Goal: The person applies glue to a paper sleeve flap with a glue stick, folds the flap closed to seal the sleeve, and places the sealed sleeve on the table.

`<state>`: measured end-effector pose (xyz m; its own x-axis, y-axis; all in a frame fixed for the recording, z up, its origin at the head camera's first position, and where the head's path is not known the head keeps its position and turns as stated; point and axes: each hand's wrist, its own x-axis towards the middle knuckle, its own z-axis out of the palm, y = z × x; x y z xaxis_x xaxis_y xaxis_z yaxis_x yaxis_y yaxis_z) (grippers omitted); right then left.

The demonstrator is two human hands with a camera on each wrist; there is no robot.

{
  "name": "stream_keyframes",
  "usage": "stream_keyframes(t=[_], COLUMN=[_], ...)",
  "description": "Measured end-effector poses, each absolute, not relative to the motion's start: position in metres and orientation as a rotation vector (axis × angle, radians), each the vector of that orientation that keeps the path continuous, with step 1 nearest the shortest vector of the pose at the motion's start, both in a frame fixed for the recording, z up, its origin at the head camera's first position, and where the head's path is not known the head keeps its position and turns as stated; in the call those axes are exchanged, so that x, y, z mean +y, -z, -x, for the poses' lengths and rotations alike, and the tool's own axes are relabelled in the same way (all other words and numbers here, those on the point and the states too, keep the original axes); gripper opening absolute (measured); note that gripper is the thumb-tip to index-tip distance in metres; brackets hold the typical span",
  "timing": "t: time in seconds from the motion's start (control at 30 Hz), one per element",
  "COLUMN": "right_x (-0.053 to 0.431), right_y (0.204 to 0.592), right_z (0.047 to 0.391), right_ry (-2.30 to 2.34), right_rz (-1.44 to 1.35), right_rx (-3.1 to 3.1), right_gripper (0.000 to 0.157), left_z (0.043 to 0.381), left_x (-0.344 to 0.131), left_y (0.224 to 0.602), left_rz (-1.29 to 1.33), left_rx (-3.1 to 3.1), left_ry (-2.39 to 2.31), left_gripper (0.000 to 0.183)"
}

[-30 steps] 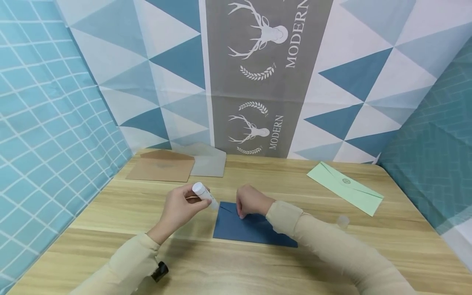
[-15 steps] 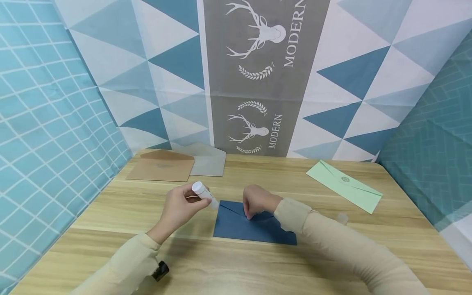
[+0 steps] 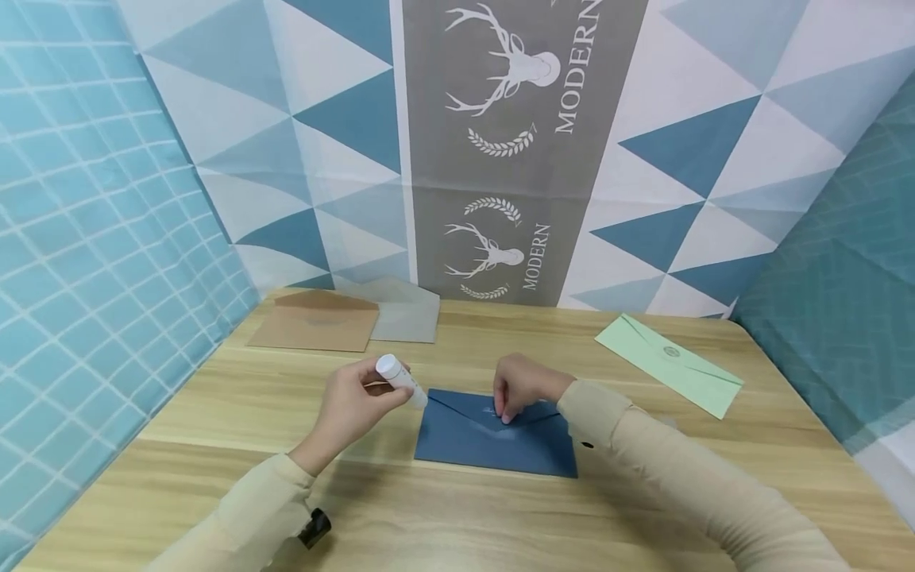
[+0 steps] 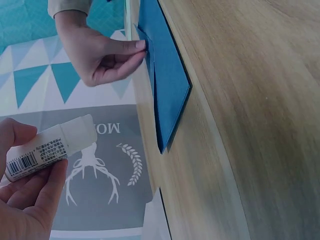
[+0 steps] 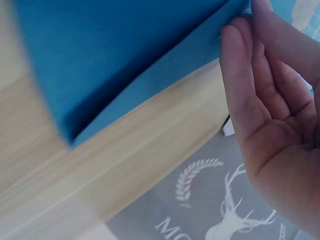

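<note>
A dark blue envelope lies on the wooden table in front of me, its pointed flap folded over and standing slightly up from the body in the wrist views. With thumb and fingertips my right hand pinches the flap near its tip. The right wrist view has this hand at the flap's edge, top right. My left hand holds a white glue stick beside the envelope's left end. A printed label and barcode show on the glue stick in the left wrist view, with its uncapped end pointing toward the envelope.
At the back left, a brown envelope overlaps a grey envelope. A light green envelope with a round seal lies at the back right. Patterned cloth hangs behind the wooden table.
My right hand has slid rightward along the blue envelope's flap toward its tip, uncovering more of the flap. The left hand has kept the glue stick nearly still.
</note>
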<state>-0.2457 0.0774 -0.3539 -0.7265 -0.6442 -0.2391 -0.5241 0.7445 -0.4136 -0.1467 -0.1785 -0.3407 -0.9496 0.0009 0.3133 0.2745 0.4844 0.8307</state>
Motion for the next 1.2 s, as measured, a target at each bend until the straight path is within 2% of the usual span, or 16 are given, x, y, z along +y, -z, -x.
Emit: stream_keyframes(t=[0.5,0.77,0.93,1.2], right_x=[0.105,0.139,0.151,0.159], right_y=[0.354,0.342,0.343,0.348], right_z=[0.244,0.25,0.251,0.248], right_ry=[0.511,0.37,0.244,0.298], right_rz=[0.925,0.725,0.68,0.691], right_rx=[2.644,2.7,2.704,2.719], right_gripper=[0.013,0.026,0.025,0.02], left_z=[0.147,0.143,0.142,0.142], left_x=[-0.176,-0.18,-0.18,-0.178], left_y=[0.34,0.339,0.339,0.339], left_rz=[0.264,0.238,0.238,0.247], left_rx=[-2.435,-2.442,-2.455,-2.457], left_ry=[1.485,1.478,1.458,1.438], left_gripper=[0.023,0.021,0.022,0.021])
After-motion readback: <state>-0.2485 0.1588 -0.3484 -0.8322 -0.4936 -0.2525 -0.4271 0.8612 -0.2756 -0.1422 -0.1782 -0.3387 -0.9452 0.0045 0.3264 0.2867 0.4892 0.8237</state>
